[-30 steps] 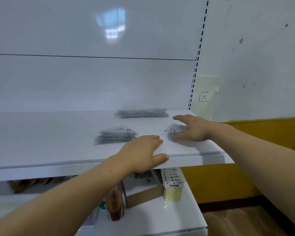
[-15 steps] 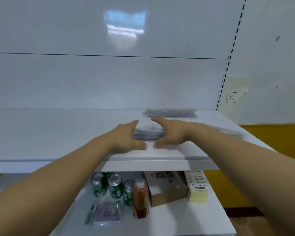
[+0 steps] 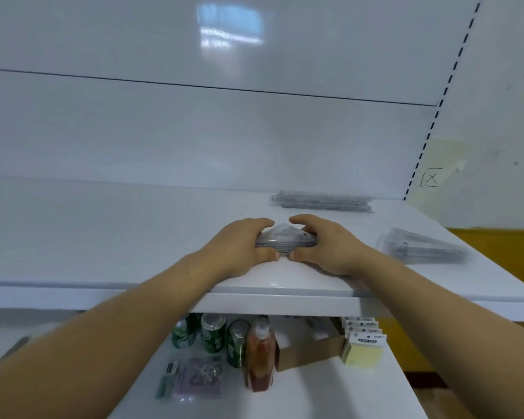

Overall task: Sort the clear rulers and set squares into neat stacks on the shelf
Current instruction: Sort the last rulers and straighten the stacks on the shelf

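A stack of clear triangular set squares [image 3: 285,241] lies on the white shelf [image 3: 103,237], near its front edge. My left hand [image 3: 239,249] cups the stack's left side and my right hand [image 3: 324,247] cups its right side, thumbs pressed against the front edge. A second pile of clear set squares [image 3: 421,247] lies to the right on the same shelf. A stack of clear straight rulers [image 3: 322,201] rests at the back against the rear panel.
On the lower shelf [image 3: 300,397] stand green cans [image 3: 212,334], a bottle of orange-red liquid [image 3: 259,358], a cardboard box [image 3: 309,349], yellow sticky-note pads [image 3: 362,349] and a small purple packet [image 3: 198,379]. A yellow wall [image 3: 496,261] lies right.
My right hand left the right-hand pile and both hands came together around the middle stack of set squares, squeezing it closer. The camera view shifted left.
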A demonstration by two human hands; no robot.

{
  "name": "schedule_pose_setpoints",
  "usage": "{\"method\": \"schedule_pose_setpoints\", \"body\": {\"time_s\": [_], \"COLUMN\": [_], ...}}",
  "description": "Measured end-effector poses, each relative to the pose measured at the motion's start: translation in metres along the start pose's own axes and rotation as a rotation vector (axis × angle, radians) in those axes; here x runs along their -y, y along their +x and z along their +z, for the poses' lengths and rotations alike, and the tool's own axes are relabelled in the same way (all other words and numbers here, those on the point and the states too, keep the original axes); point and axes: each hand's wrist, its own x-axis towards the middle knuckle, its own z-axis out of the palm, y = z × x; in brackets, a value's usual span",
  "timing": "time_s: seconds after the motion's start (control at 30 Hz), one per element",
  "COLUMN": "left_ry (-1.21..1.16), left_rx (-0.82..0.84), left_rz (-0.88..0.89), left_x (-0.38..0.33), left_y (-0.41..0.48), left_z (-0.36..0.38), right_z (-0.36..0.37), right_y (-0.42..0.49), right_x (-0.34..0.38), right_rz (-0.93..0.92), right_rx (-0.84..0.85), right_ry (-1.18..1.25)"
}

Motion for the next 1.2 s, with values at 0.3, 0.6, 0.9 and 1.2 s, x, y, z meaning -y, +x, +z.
{"method": "schedule_pose_setpoints", "body": {"time_s": [0.3,0.6,0.9,1.2], "left_ry": [0.016,-0.045,-0.082,-0.086], "left_rx": [-0.050,-0.030,-0.070,-0.049], "left_rz": [-0.044,-0.079,-0.055,-0.105], "left_x": [-0.004,-0.004,-0.004,0.005], "left_y": [-0.005,-0.008,-0.008,-0.016], "left_z": [0.003,0.003,0.001,-0.010], "right_z": [0.005,0.005,0.005,0.004], "right_y": [-0.006,-0.011,-0.010,-0.013], "right_x": [-0.007,-0.004,-0.007,-0.006], "right_rz": [-0.062,-0.051,-0.042,-0.040], "right_rx": [-0.044,-0.032,-0.063,-0.053], "right_ry": [0.059,0.068,0.028,0.076]}}
